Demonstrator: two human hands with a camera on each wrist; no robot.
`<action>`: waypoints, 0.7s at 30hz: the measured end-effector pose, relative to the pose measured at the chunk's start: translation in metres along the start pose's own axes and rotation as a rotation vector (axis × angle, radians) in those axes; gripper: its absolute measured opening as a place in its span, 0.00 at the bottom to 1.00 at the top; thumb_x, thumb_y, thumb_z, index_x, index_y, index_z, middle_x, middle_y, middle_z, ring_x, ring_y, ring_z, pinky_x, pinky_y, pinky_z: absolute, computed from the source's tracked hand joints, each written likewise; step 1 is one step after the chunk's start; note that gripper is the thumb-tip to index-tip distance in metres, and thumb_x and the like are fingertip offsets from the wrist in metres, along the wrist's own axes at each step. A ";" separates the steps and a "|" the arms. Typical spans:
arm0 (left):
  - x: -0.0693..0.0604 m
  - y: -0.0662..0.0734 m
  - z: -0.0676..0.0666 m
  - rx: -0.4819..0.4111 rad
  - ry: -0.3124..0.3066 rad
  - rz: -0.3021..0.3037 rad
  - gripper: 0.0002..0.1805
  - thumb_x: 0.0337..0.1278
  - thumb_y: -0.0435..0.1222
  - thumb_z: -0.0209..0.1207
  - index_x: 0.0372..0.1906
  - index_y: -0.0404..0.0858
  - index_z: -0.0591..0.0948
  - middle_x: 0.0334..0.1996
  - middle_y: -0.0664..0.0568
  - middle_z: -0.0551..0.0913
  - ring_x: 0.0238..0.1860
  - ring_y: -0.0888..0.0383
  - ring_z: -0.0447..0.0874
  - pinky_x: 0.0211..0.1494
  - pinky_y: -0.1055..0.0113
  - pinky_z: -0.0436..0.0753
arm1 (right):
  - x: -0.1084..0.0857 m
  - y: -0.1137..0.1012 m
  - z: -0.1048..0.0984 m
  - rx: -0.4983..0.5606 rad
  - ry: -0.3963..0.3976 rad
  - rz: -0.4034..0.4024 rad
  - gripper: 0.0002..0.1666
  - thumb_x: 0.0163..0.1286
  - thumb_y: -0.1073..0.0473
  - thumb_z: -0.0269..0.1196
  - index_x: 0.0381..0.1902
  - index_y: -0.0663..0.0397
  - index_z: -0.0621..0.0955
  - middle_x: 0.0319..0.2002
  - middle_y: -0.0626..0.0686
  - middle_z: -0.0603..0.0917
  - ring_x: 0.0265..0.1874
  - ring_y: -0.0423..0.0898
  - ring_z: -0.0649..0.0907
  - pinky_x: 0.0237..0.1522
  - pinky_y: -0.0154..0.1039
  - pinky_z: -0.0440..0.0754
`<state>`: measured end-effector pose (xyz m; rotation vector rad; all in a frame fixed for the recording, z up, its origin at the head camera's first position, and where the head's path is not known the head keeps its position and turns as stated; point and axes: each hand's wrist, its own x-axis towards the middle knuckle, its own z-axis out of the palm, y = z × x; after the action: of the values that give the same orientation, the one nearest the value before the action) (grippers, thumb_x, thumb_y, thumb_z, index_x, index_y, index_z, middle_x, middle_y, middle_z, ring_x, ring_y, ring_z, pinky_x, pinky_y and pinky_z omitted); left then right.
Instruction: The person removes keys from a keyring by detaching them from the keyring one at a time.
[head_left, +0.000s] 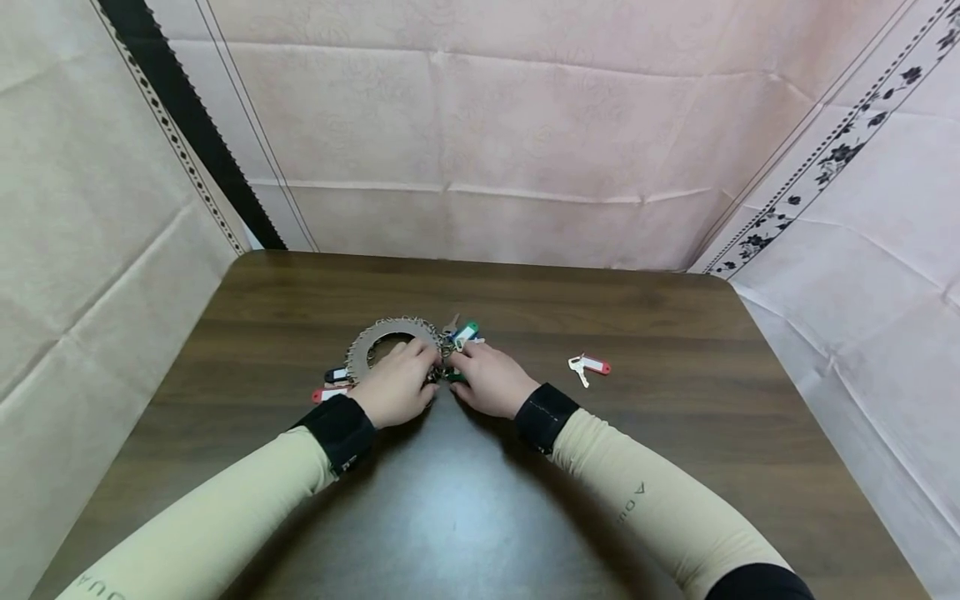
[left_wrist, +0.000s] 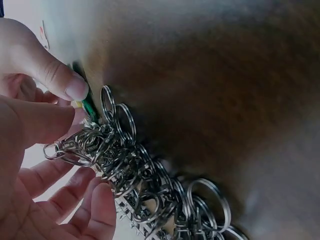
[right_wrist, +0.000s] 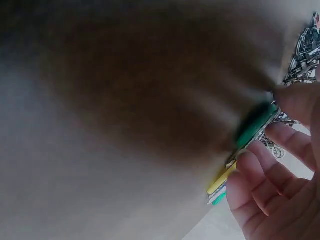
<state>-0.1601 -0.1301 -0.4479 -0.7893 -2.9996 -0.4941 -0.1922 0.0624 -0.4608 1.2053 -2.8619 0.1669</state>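
Note:
A large flat metal key ring (head_left: 362, 348) lies on the table, its edge crowded with clips and small split rings (left_wrist: 122, 165). My left hand (head_left: 399, 385) holds its right side, with thumb and fingers about the clustered rings. Close beside it, my right hand (head_left: 493, 380) pinches a green key tag (right_wrist: 256, 126) between thumb and fingers. Under those fingers shows a yellow tag (right_wrist: 221, 179). A green-ended tag with a white label (head_left: 466, 333) and a key (head_left: 451, 323) stick out beyond the hands. Whether the pinched tag is joined to the ring is hidden.
Left of the ring lie a black tag (head_left: 335, 376) and a red tag (head_left: 328, 394). Farther right on the wooden table (head_left: 660, 400) rests a loose key (head_left: 580, 368) with a red tag (head_left: 597, 365). Pale cloths hang around the table's back and sides.

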 end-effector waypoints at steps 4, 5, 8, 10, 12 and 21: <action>0.000 0.001 0.001 0.002 0.005 0.000 0.18 0.58 0.39 0.63 0.51 0.36 0.77 0.49 0.44 0.73 0.49 0.46 0.73 0.54 0.52 0.73 | -0.003 0.000 0.002 0.000 0.017 0.009 0.16 0.66 0.52 0.64 0.48 0.51 0.79 0.41 0.51 0.77 0.41 0.46 0.79 0.43 0.42 0.78; 0.000 0.001 0.001 0.004 0.007 -0.001 0.18 0.58 0.39 0.63 0.51 0.36 0.77 0.49 0.44 0.73 0.49 0.46 0.73 0.54 0.52 0.73 | -0.004 0.000 0.002 0.003 0.023 0.009 0.15 0.66 0.53 0.64 0.47 0.52 0.79 0.40 0.50 0.78 0.41 0.46 0.79 0.43 0.42 0.78; -0.001 0.000 0.003 0.014 0.014 -0.002 0.18 0.58 0.39 0.63 0.51 0.36 0.77 0.49 0.44 0.73 0.49 0.46 0.73 0.54 0.52 0.73 | -0.007 -0.001 0.002 0.004 0.037 0.003 0.12 0.64 0.56 0.64 0.43 0.53 0.79 0.38 0.50 0.78 0.40 0.46 0.78 0.43 0.42 0.78; -0.001 0.001 0.004 0.016 0.020 -0.002 0.18 0.58 0.39 0.64 0.51 0.36 0.77 0.49 0.44 0.73 0.49 0.46 0.73 0.53 0.51 0.73 | -0.009 -0.001 0.002 -0.003 0.033 0.009 0.11 0.64 0.56 0.63 0.42 0.53 0.78 0.37 0.50 0.78 0.39 0.47 0.78 0.43 0.42 0.77; -0.002 0.001 0.004 0.012 0.024 -0.004 0.19 0.57 0.39 0.64 0.51 0.36 0.77 0.49 0.44 0.73 0.48 0.46 0.73 0.53 0.51 0.73 | -0.011 -0.002 0.003 -0.001 0.017 0.022 0.10 0.64 0.56 0.62 0.42 0.53 0.77 0.36 0.50 0.77 0.40 0.47 0.78 0.44 0.43 0.77; -0.002 0.003 0.002 0.015 0.008 -0.013 0.20 0.58 0.40 0.64 0.52 0.36 0.77 0.50 0.44 0.73 0.50 0.45 0.73 0.55 0.50 0.72 | -0.017 -0.003 0.004 -0.002 -0.106 0.068 0.14 0.63 0.54 0.59 0.44 0.53 0.77 0.40 0.52 0.79 0.42 0.48 0.78 0.47 0.44 0.77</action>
<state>-0.1562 -0.1278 -0.4490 -0.7654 -2.9989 -0.4731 -0.1779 0.0716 -0.4657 1.1504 -2.9949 0.1056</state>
